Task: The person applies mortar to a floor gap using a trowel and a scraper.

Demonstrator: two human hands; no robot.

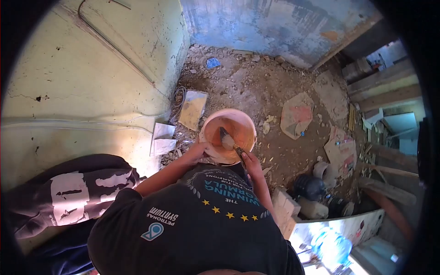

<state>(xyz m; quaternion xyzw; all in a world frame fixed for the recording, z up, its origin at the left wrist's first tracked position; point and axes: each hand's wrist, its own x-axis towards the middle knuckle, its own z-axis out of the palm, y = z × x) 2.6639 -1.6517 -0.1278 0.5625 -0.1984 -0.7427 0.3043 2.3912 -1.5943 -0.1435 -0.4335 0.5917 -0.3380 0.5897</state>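
The trowel (pixel 227 138) has its blade inside the bucket (pixel 251 130), before the person (pixel 201 224); there's a sweatshirt (pixel 71 195) by the wall (pixel 82 91) on their left, a water bottle (pixel 332 247) off right, rubble (pixel 250 78) ahead.

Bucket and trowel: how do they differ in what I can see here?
The bucket is broad, round and open, while the trowel is narrow with a pointed tip. The bucket looks pale orange; the trowel shows a dark tip with something whitish on its blade. The left hand is at the bucket's side, whereas the right hand grips the trowel by its handle. Both are in front of the person's dark shirt.
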